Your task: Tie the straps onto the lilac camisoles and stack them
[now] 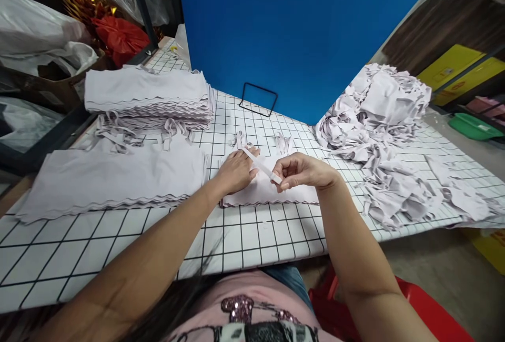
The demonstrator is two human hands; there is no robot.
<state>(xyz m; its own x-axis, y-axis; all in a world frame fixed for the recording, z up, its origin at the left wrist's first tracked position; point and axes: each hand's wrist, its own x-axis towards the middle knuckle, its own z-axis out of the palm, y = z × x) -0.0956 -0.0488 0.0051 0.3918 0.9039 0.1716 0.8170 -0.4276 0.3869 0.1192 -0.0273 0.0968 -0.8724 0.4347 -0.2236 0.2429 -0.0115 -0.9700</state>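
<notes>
A small stack of pale lilac-white fabric pieces (272, 194) with wavy lower edges lies in front of me on the table. My left hand (238, 170) rests flat on its left part, fingers stretched out. From beside those fingers a narrow fabric strap (258, 163) runs slantwise down to my right hand (303, 171), which pinches its end between thumb and fingers. Looped straps (284, 143) stick up from the stack's far edge. On the left are a long layered fabric stack (118, 173) and, behind it, a thicker one (145, 89).
A big tangled heap of matching fabric (390, 105) covers the table's right side. A black wire frame (258, 99) stands against the blue panel (300, 31) at the back. The grid-patterned tabletop (252, 237) ends close to my body. A red stool (418, 305) is below right.
</notes>
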